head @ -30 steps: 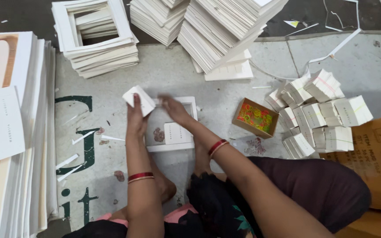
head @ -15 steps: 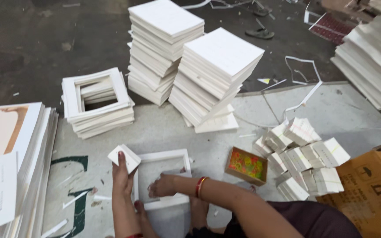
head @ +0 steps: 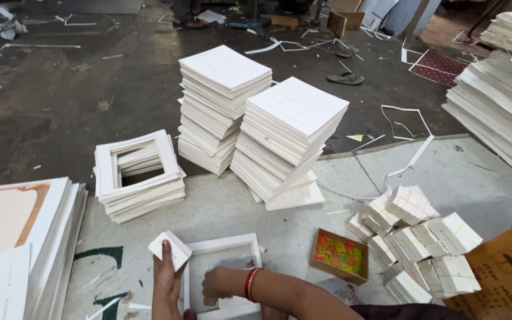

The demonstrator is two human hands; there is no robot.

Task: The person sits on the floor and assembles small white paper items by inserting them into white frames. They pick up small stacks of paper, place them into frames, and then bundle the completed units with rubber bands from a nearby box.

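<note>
Now, left hand [head: 167, 278]: we pinch a small card wad [head: 171, 249]
Right hand [head: 217, 283]: fingers curled, pressing inside the frame [head: 223, 244], bottom centre
Done: frame stack [head: 137, 178], left of centre
Left: bundles [head: 422, 249], lower right

- We count two tall stacks of white sheets [head: 262, 124] at centre frame, leaning.
- One stack of white frames [head: 138, 178] at left centre.
- One single white frame [head: 223, 275] flat at bottom centre.
- One small bundle of white cards [head: 171, 250] held up, lower left of centre.
- One small open box of coloured rubber bands [head: 339, 256], lower right.
- One heap of banded card bundles [head: 422, 246] at lower right; we cannot settle the exact number.
- Two hands: left hand [head: 167, 278], right hand [head: 216, 283].
- One sandal [head: 345, 78], upper right.
</note>
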